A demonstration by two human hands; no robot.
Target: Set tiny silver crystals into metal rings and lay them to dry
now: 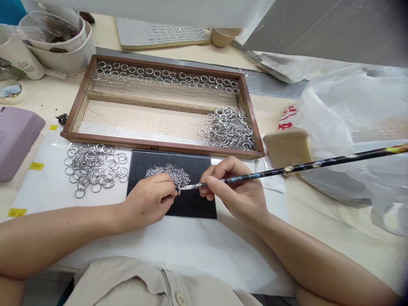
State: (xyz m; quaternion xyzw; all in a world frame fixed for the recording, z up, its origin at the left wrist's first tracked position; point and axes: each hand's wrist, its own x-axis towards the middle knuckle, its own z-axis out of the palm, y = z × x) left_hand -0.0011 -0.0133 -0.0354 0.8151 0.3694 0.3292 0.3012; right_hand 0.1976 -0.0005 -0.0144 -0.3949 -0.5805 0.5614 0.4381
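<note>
My left hand [153, 196] pinches a small metal ring [179, 191] at its fingertips, mostly hidden by the fingers. In my right hand [237, 189] is a slender pen-like stick [255, 175] with a dark patterned shaft, its pale tip touching or very near the ring. Both hands are over a black mat [194, 208], where a heap of tiny shiny beads or stones [170, 172] lies just beyond my left fingers. To the left of the mat, a loose pile of silver rings [92, 165] rests on the white surface.
Behind the mat stands a wood-framed mesh tray [143, 142], with rings in rows at its back and a ring heap [228, 127] at its right. Plastic bags [344, 123] and a tan block [287, 146] are at right. A mauve case [19, 140] and white tubs [70, 55] stand left.
</note>
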